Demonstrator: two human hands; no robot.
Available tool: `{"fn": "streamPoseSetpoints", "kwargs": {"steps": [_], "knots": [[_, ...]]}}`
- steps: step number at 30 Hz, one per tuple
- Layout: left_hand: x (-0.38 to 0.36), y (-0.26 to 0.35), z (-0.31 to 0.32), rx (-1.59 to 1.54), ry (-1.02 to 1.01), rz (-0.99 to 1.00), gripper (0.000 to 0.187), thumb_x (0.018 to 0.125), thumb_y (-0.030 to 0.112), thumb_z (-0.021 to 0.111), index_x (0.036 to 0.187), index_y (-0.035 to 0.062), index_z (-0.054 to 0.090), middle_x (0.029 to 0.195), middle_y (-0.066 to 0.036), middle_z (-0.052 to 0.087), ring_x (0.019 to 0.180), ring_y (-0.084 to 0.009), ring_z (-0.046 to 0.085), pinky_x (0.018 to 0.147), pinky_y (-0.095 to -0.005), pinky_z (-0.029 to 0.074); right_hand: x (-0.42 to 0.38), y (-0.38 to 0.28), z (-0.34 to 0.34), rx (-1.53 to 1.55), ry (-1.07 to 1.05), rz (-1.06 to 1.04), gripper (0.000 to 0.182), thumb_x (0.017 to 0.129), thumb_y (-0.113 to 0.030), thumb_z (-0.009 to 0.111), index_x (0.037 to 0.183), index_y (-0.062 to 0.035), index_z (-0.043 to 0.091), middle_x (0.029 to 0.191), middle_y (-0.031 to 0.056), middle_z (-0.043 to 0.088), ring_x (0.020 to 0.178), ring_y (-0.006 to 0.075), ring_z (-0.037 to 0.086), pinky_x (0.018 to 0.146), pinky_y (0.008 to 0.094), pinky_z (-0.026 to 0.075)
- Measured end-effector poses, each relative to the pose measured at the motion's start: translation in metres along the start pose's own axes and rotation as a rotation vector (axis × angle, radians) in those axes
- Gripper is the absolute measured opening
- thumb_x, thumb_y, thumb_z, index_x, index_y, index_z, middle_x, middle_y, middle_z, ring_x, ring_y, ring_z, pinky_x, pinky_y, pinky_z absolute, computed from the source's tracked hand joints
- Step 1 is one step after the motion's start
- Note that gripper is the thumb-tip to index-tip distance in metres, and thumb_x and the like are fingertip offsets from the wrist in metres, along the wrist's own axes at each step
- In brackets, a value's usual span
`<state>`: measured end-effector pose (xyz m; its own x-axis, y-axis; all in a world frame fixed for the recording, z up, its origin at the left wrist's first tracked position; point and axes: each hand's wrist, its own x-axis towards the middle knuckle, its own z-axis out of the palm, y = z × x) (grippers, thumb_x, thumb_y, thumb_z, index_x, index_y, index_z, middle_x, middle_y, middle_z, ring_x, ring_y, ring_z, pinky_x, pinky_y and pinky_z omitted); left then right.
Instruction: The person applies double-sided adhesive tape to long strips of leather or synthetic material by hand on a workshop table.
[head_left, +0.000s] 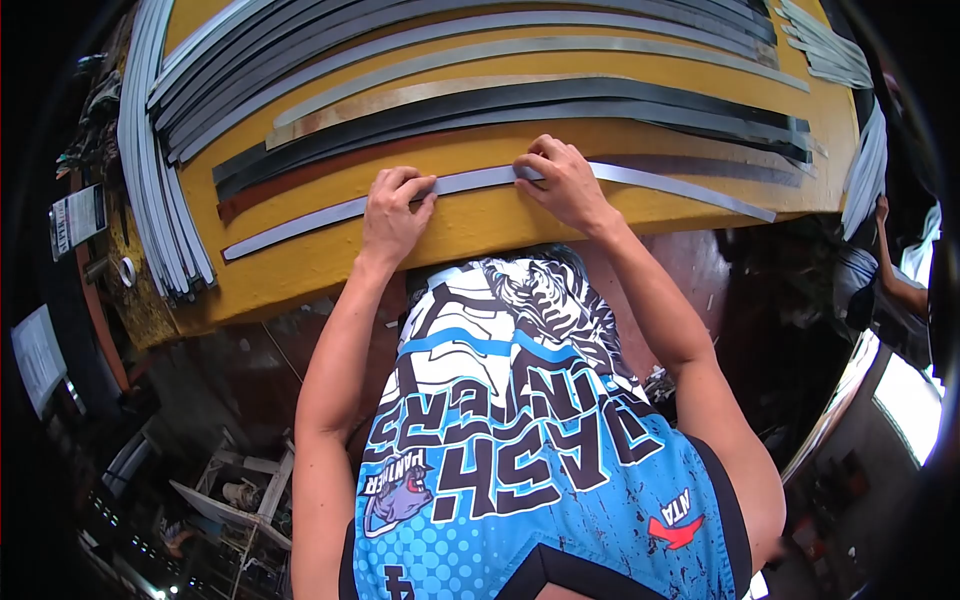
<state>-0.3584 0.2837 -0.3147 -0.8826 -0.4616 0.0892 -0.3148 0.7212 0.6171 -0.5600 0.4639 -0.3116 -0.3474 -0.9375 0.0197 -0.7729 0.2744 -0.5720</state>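
Observation:
A long pale grey strip (474, 180) lies across the yellow table (330, 264) near its front edge. My left hand (397, 207) pinches the strip left of its middle, thumb and fingers pressed on it. Farther right, my right hand (565, 181) has its fingers closed on the same strip. The strip's two ends extend beyond my hands. Just behind it lie a reddish-brown strip (285, 186) and dark strips (420, 108).
Many grey strips (240, 85) cover the back of the table. A pale bundle (150, 160) hangs over the left edge, another (867, 165) at the right. A person's arm (888, 262) shows at the far right. A wooden frame (235, 488) stands below left.

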Motion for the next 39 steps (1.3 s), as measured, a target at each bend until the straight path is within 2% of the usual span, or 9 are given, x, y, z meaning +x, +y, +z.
{"fn": "streamPoseSetpoints", "kwargs": {"steps": [9, 12, 19, 22, 29, 39], "knots": [[-0.002, 0.015, 0.010, 0.112, 0.047, 0.023, 0.023, 0.075, 0.006, 0.068, 0.097, 0.0003, 0.068, 0.097, -0.013, 0.061, 0.095, -0.0299, 0.056, 0.086, -0.0374, 0.047, -0.003, 0.001, 0.003, -0.010, 0.041, -0.011, 0.020, 0.076, -0.015, 0.072, 0.094, -0.0087, 0.066, 0.098, 0.0081, 0.057, 0.091, 0.0269, 0.057, 0.082, 0.0373, 0.046], [0.002, 0.025, 0.029, 0.069, 0.031, 0.051, 0.026, 0.076, 0.009, 0.067, 0.102, 0.0016, 0.067, 0.098, -0.013, 0.061, 0.098, -0.0299, 0.055, 0.089, -0.0384, 0.046, -0.003, 0.001, 0.006, -0.001, 0.056, -0.010, 0.020, 0.076, -0.016, 0.072, 0.094, -0.0086, 0.066, 0.098, 0.0084, 0.057, 0.091, 0.0272, 0.057, 0.082, 0.0372, 0.046], [0.029, 0.052, 0.067, -0.066, 0.043, 0.136, 0.025, 0.076, 0.012, 0.069, 0.100, 0.0027, 0.068, 0.099, -0.012, 0.061, 0.096, -0.0283, 0.056, 0.086, -0.0380, 0.046, -0.006, 0.000, 0.000, -0.043, 0.046, 0.005, 0.022, 0.076, -0.017, 0.072, 0.096, -0.0086, 0.066, 0.099, 0.0090, 0.057, 0.093, 0.0275, 0.057, 0.082, 0.0373, 0.046], [0.030, 0.048, 0.066, -0.093, 0.036, 0.147, 0.022, 0.077, 0.012, 0.069, 0.097, 0.0027, 0.069, 0.098, -0.011, 0.062, 0.094, -0.0271, 0.057, 0.085, -0.0377, 0.047, -0.013, 0.006, -0.013, -0.022, 0.117, 0.030, 0.024, 0.076, -0.017, 0.072, 0.097, -0.0085, 0.066, 0.097, 0.0084, 0.058, 0.092, 0.0278, 0.058, 0.080, 0.0373, 0.047], [0.030, 0.048, 0.063, -0.114, 0.034, 0.124, 0.020, 0.076, 0.011, 0.069, 0.094, 0.0025, 0.071, 0.096, -0.010, 0.063, 0.094, -0.0260, 0.057, 0.085, -0.0371, 0.047, -0.038, 0.054, -0.070, -0.083, 0.025, 0.071, 0.021, 0.073, -0.021, 0.076, 0.091, -0.0124, 0.068, 0.089, 0.0063, 0.059, 0.086, 0.0264, 0.058, 0.077, 0.0370, 0.047], [0.029, 0.054, 0.060, -0.027, 0.023, 0.099, 0.020, 0.075, 0.009, 0.070, 0.094, 0.0023, 0.071, 0.095, -0.011, 0.062, 0.092, -0.0266, 0.058, 0.083, -0.0366, 0.049, -0.042, 0.076, -0.070, -0.042, 0.000, 0.014, 0.022, 0.074, -0.019, 0.076, 0.092, -0.0105, 0.068, 0.090, 0.0074, 0.058, 0.087, 0.0268, 0.057, 0.078, 0.0369, 0.047]]}}
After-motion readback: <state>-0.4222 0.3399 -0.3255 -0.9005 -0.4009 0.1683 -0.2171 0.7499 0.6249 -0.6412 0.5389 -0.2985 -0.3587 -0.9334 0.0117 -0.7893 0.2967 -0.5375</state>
